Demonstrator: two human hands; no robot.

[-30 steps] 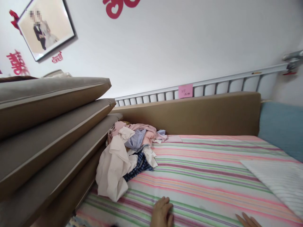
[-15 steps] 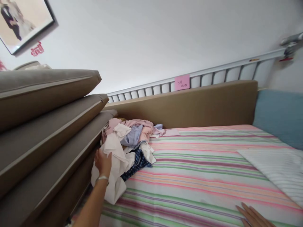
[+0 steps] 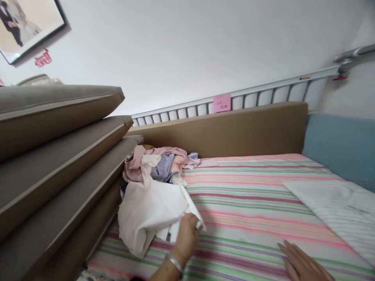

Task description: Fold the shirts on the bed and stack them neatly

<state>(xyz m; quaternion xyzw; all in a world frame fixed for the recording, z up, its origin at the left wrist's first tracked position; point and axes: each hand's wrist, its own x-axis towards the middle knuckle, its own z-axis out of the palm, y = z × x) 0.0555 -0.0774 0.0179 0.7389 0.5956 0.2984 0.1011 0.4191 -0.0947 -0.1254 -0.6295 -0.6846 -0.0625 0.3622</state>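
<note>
My left hand (image 3: 187,232) is closed on the edge of a white garment (image 3: 155,201), which stretches leftward over the striped bedsheet (image 3: 249,230). Part of the garment still touches a heap of clothes (image 3: 168,152) in pink, lilac and white by the bed's back board. A bit of dark blue cloth (image 3: 123,186) peeks out at the heap's left side. Lying flat on the sheet at the lower right is my right hand (image 3: 303,261), its fingers stretched out and nothing in it.
Thick grey-brown cushions (image 3: 64,156) are stacked at the left. Behind the brown padded board (image 3: 222,134) runs a white radiator (image 3: 254,97) with a pink note (image 3: 222,103). A pale striped cloth (image 3: 331,207) lies at right beside a blue panel (image 3: 340,144).
My left hand has moved right from the heap's left side, pulling the white garment with it and spreading it over the dark blue cloth. My right hand remains flat on the sheet.
</note>
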